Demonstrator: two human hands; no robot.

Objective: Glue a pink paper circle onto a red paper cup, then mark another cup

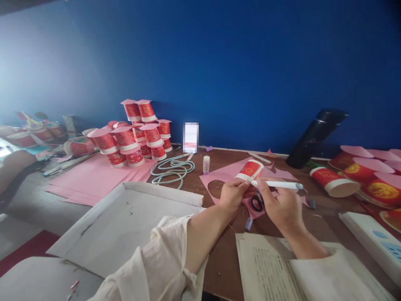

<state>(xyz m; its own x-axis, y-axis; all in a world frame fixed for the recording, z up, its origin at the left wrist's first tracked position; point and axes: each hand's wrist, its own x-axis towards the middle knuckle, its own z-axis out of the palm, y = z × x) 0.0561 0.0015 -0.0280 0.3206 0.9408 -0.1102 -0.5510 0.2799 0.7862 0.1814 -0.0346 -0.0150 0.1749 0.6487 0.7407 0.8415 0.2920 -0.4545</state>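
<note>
My left hand [232, 198] is closed round the near end of a red paper cup [250, 169] with a white rim, tilted above the brown table [219, 242]. My right hand [282, 205] grips a white marker [280, 184], whose narrow end meets the cup's near edge and whose grey end points right. Below the cup lie cut pink paper [213, 184] with a round hole and black-handled scissors [257, 203], partly hidden by my hands. A small glue stick [206, 165] stands to the left.
Stacked red cups with pink tops [152, 136], pink sheets [100, 177] and a coiled cable [171, 171] are left. A white box lid [131, 221] lies nearer. On the right are a black bottle [313, 136], a lying cup [332, 179], a power strip [372, 238] and papers [263, 259].
</note>
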